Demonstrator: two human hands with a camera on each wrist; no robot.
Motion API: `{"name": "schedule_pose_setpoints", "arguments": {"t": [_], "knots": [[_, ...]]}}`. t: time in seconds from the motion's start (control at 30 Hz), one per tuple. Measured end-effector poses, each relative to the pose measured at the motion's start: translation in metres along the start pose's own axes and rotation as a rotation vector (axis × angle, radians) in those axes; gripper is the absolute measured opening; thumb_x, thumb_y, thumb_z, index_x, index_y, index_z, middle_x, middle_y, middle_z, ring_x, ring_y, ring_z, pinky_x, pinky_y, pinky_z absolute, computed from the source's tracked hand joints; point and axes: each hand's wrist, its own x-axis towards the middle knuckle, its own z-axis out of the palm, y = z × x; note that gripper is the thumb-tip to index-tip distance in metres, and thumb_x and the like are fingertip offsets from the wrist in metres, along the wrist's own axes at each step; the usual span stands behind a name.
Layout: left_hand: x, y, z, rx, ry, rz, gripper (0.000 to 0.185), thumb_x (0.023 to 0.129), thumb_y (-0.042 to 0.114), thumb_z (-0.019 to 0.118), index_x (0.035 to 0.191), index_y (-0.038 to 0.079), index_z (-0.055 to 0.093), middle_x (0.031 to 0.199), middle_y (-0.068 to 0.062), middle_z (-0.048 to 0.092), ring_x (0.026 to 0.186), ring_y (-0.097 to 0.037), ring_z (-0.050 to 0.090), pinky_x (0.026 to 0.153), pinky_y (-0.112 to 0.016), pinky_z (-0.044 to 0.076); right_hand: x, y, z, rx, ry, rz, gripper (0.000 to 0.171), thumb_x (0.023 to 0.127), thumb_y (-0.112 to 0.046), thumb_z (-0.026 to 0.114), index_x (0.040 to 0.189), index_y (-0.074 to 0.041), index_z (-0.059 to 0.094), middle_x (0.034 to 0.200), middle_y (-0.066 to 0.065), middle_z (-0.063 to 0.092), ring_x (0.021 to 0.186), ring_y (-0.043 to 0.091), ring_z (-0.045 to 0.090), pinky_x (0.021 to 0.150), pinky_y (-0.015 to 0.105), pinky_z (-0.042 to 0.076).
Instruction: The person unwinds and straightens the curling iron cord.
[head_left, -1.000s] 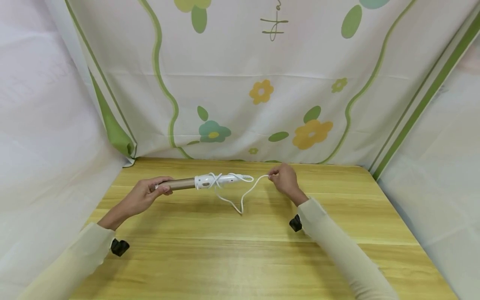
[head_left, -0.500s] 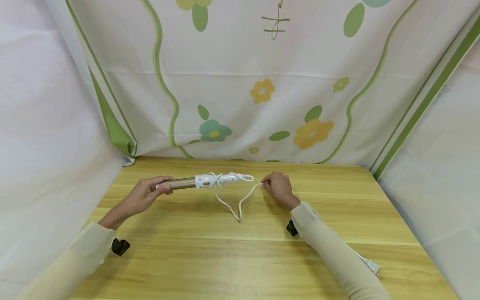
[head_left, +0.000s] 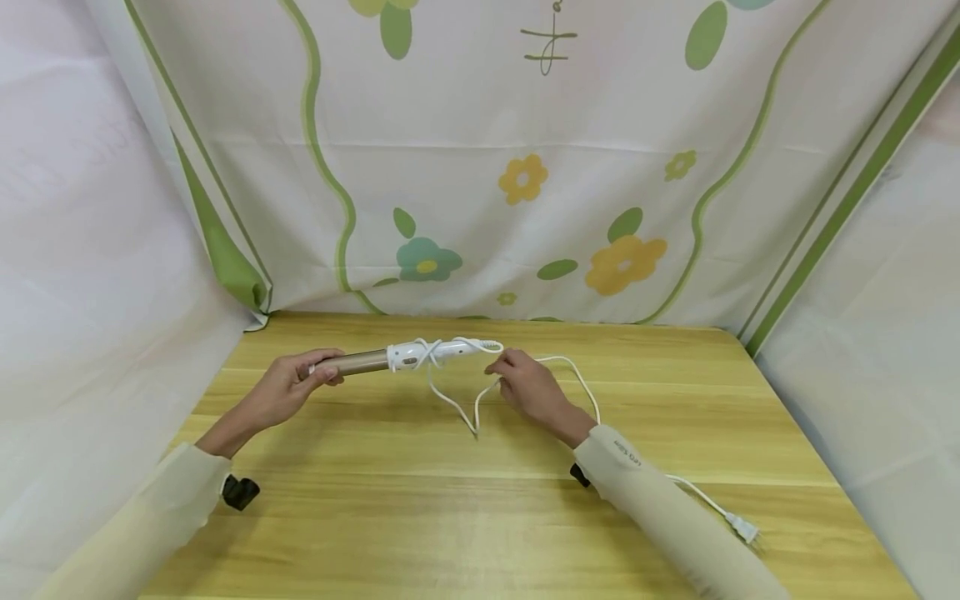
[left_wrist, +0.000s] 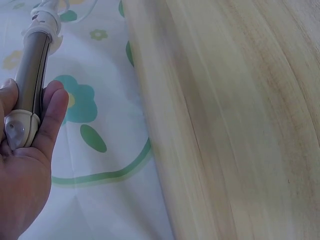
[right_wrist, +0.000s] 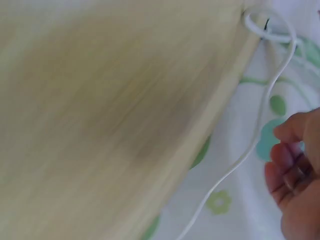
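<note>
I see my left hand [head_left: 288, 390] left of centre in the head view, fingers curled round the gold metal barrel of a white-handled curling iron [head_left: 401, 358], held level just above the pale wooden desk [head_left: 480, 517]. My right hand [head_left: 525, 385] sits just right of the handle's end, pinching the thin white power cord [head_left: 457, 408], which is wound about the handle, sags in a loop between both hands and trails to the white plug [head_left: 742, 528] at lower right.
</note>
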Motion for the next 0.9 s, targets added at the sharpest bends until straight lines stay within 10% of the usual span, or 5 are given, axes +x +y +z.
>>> {"name": "schedule_pose_setpoints", "arguments": {"t": [0.2, 0.6, 0.9], "knots": [[-0.001, 0.0, -0.001, 0.004, 0.011, 0.007, 0.034, 0.105, 0.013, 0.048, 0.133, -0.005, 0.055, 0.102, -0.019, 0.072, 0.092, -0.002, 0.068, 0.08, -0.014, 0.052, -0.005, -0.023, 0.001, 0.013, -0.098, -0.261, 0.024, 0.083, -0.011, 0.073, 0.107, -0.009, 0.072, 0.115, 0.008, 0.068, 0.11, 0.024, 0.062, 0.091, 0.038, 0.052], [-0.002, 0.001, -0.002, -0.002, 0.044, 0.043, 0.033, 0.104, 0.009, 0.048, 0.13, -0.009, 0.056, 0.096, -0.015, 0.073, 0.088, 0.005, 0.065, 0.077, -0.015, 0.053, -0.009, -0.031, 0.003, -0.201, -0.343, -0.278, 0.012, 0.084, -0.022, 0.079, 0.096, -0.02, 0.077, 0.113, 0.003, 0.069, 0.11, 0.02, 0.062, 0.088, 0.03, 0.054], [-0.004, -0.002, -0.004, 0.014, 0.047, 0.04, 0.033, 0.104, 0.011, 0.048, 0.131, -0.007, 0.056, 0.095, -0.013, 0.073, 0.088, 0.004, 0.065, 0.077, -0.017, 0.054, -0.007, -0.035, 0.004, -0.405, -0.297, -0.381, 0.009, 0.093, -0.014, 0.069, 0.099, -0.016, 0.075, 0.105, -0.001, 0.069, 0.105, 0.015, 0.062, 0.089, 0.026, 0.053]]}}
